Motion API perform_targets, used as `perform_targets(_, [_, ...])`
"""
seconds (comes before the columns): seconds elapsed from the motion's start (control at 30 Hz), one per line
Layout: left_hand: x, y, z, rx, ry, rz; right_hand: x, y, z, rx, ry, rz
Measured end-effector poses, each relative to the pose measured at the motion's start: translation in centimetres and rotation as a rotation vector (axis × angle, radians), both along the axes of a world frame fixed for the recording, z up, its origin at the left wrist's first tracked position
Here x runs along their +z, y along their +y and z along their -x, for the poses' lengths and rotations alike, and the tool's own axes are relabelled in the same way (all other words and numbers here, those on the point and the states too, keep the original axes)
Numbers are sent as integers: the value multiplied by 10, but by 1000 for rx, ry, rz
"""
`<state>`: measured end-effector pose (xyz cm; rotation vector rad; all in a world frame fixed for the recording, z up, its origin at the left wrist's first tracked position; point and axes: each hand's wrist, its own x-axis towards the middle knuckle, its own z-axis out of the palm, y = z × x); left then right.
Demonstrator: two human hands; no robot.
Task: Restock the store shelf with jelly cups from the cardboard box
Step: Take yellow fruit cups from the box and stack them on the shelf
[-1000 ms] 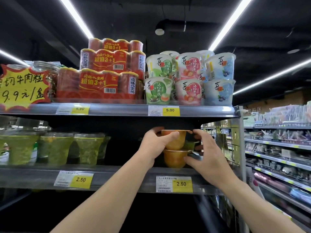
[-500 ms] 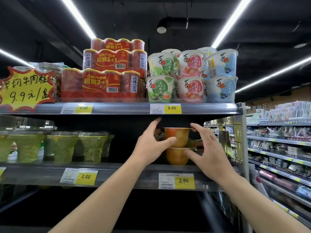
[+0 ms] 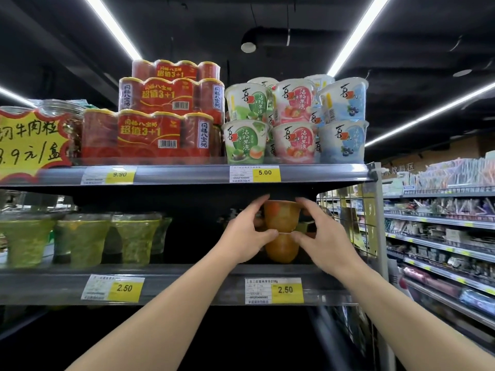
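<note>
Two orange jelly cups stand stacked on the middle shelf [image 3: 187, 285], above a 2.50 price tag. The upper jelly cup [image 3: 281, 216] sits on the lower jelly cup [image 3: 281, 249]. My left hand [image 3: 247, 232] curls round the upper cup from the left, thumb at the seam between the cups. From the right, my right hand [image 3: 322, 232] grips the same cup, its thumb at the seam too. The cardboard box is out of view.
Green jelly cups [image 3: 85, 239] line the same shelf to the left. The top shelf [image 3: 201, 174] just above the stack carries red can packs [image 3: 166, 121] and stacked white cups [image 3: 294, 119]. A wire end panel [image 3: 356, 223] stands right; another aisle's shelves [image 3: 442, 236] lie beyond.
The stacked cups have stayed in place with both hands round the upper one. My thumbs have drawn in to the seam between the cups.
</note>
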<state>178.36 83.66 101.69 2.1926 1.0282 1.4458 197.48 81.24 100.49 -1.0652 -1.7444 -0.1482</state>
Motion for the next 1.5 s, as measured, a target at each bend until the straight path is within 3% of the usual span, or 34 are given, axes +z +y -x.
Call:
perform_targets(0.33, [8,37,-34,-107,-63,183,17,23,-28,-86,-5,101])
perform_targets(0.73, [17,65,-74,-95,-37,245,19,44,-54,-148,79,187])
perform_targets(1.13, [18,56,-79,1,91,174,21,36,-53,-218,-12,257])
perform_targets(1.5, [6,-3,-37,77,177,74,9,-29,-31,-355,-48,279])
